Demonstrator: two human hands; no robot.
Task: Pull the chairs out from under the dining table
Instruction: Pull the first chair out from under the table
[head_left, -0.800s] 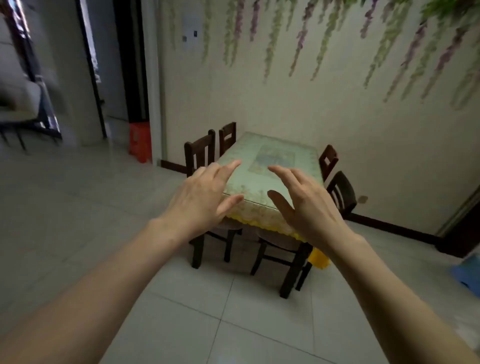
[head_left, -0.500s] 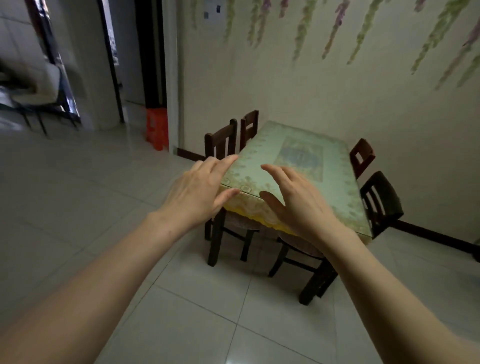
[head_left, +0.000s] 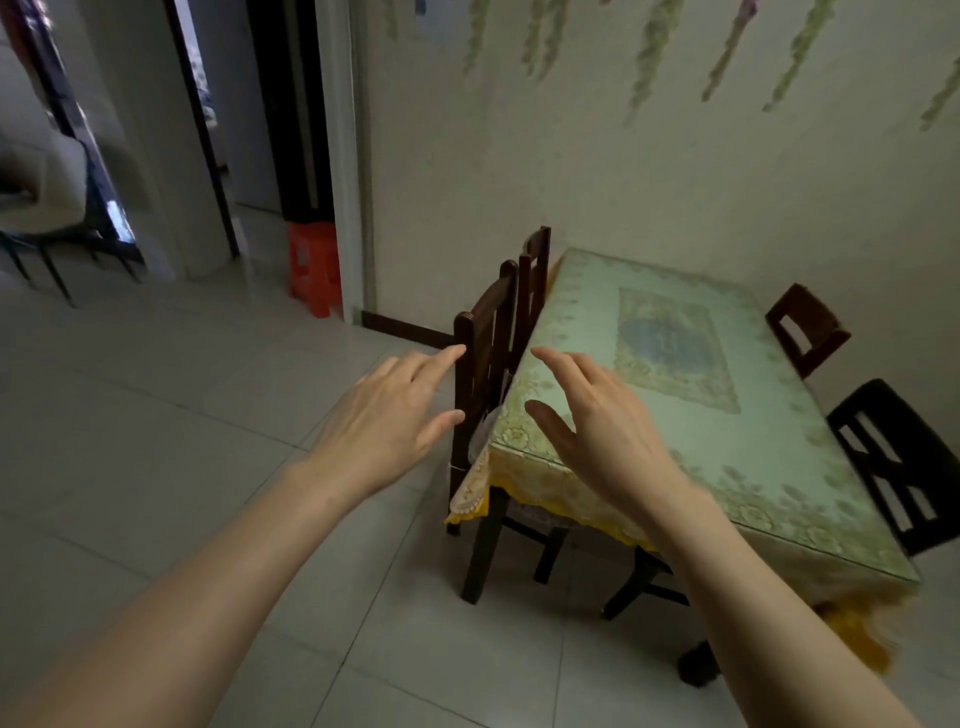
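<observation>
A dining table (head_left: 737, 431) with a pale green patterned cloth stands against the wall. Dark wooden chairs are tucked under it: a near left chair (head_left: 485, 358), a far left chair (head_left: 535, 270), a far right chair (head_left: 808, 327) and a near right chair (head_left: 904, 462). My left hand (head_left: 392, 415) is open, its fingertips just short of the near left chair's back. My right hand (head_left: 597, 426) is open too, hovering over the table's near left corner. Neither hand holds anything.
An orange plastic stool (head_left: 314, 267) stands by the white door frame (head_left: 340, 156) at the back left. Pale tiled floor (head_left: 156, 415) spreads to the left and front. The wall behind the table carries hanging flower decoration.
The view has come closer to the table and swung left of it. Both open hands now sit at the near left chair's back and the table corner.
</observation>
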